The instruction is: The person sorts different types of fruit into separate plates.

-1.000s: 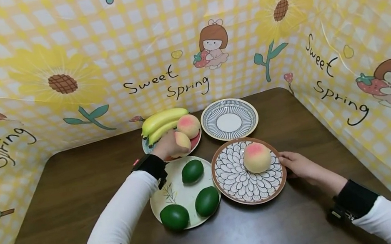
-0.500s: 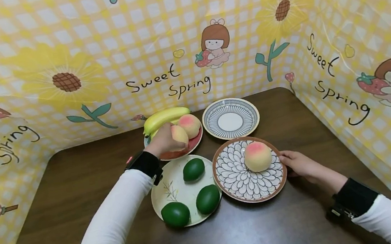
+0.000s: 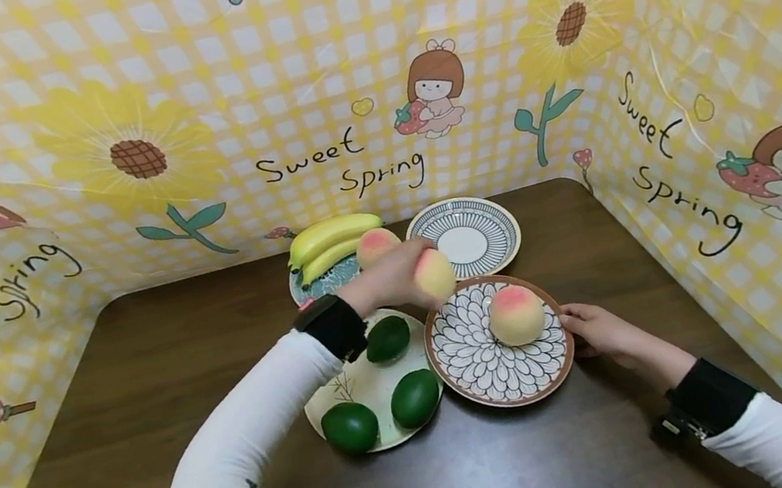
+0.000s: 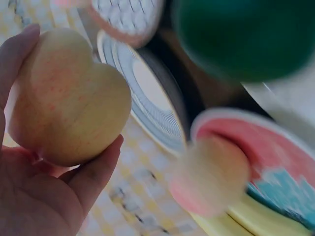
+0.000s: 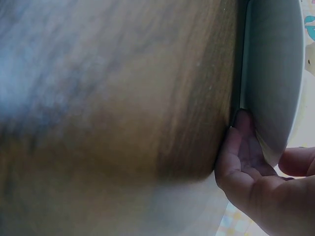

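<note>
My left hand point(image 3: 396, 277) grips a pale peach point(image 3: 434, 274) in the air, just above the upper-left rim of the brown-rimmed petal plate point(image 3: 470, 367). The left wrist view shows this peach point(image 4: 69, 98) cupped between palm and fingers. A second peach point(image 3: 515, 314) lies on the petal plate. My right hand point(image 3: 589, 326) holds that plate's right rim; in the right wrist view its fingers point(image 5: 243, 147) curl against the plate's edge point(image 5: 270, 73), with the thumb on the other side. A third peach point(image 3: 376, 244) stays on the red-and-teal plate point(image 3: 321, 285) with the bananas point(image 3: 329, 236).
An empty blue-striped plate point(image 3: 464, 237) stands at the back. A cream plate point(image 3: 351, 385) at the front holds three dark green fruits point(image 3: 414, 398). The plates sit on a dark wooden table point(image 3: 153, 381) walled on three sides by a yellow printed backdrop point(image 3: 193, 138).
My left hand has lifted the peach off the red-and-teal plate and carried it right, to the petal plate's edge. The right hand has stayed on the rim.
</note>
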`<state>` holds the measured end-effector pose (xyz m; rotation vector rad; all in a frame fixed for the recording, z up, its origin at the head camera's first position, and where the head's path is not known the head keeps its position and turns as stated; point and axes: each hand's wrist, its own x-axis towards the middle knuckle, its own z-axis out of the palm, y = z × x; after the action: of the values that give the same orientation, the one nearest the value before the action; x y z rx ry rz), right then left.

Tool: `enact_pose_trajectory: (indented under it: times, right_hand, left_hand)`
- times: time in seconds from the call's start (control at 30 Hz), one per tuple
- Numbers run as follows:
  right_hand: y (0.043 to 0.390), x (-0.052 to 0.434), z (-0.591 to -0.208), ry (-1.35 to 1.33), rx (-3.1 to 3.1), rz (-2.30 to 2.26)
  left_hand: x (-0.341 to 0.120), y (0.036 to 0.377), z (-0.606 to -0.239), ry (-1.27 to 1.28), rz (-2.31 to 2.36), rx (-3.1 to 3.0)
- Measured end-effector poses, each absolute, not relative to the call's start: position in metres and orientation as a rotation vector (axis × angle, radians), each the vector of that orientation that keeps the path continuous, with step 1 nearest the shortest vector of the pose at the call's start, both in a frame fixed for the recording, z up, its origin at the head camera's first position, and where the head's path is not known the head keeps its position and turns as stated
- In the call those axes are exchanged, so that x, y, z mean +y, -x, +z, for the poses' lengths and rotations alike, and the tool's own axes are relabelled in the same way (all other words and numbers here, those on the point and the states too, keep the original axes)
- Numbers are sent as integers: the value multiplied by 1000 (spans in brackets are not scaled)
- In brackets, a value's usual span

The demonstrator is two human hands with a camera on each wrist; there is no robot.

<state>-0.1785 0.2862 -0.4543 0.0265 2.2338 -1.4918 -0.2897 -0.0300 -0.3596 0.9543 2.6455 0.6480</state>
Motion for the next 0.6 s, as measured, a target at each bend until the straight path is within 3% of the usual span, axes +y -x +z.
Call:
enact_pose_trajectory:
  times: [0.23,0.6]
  right_hand:
    - [181,285,-453,-17,2231,-1504]
    - [177,285,-456,-50,2234,-1516]
  left_hand:
    - [2,277,-370,-1140,439,2515]
    - [20,256,-393,-1142,125,2542]
